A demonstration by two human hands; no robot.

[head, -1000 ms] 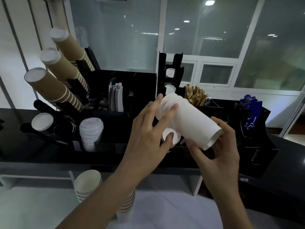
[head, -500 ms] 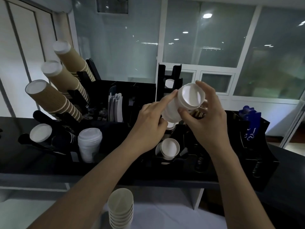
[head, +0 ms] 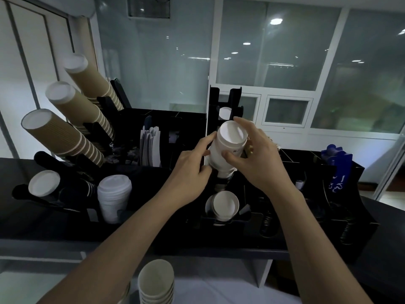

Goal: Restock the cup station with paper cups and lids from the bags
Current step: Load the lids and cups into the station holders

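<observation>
A stack of white paper cups (head: 228,150) leans in a middle slot of the black cup station (head: 188,229), base end toward me. My right hand (head: 252,159) grips the stack near its top end, fingers curled round it. My left hand (head: 192,167) holds the stack's lower left side at the slot. Below it another white cup stack (head: 225,205) sits in a lower slot. A small white cup (head: 224,113) shows in the top slot behind.
Three brown ribbed cup stacks (head: 65,137) jut out of the station's left holders, with a black cup stack (head: 43,183) below. A pile of white lids (head: 114,194) stands beside it. Loose pale cups (head: 156,281) stand stacked on the white surface below. A blue box (head: 337,167) is at right.
Both hands turned the white cup stack base-up and carried it forward and down into the station's middle slot. The view has moved closer to the station.
</observation>
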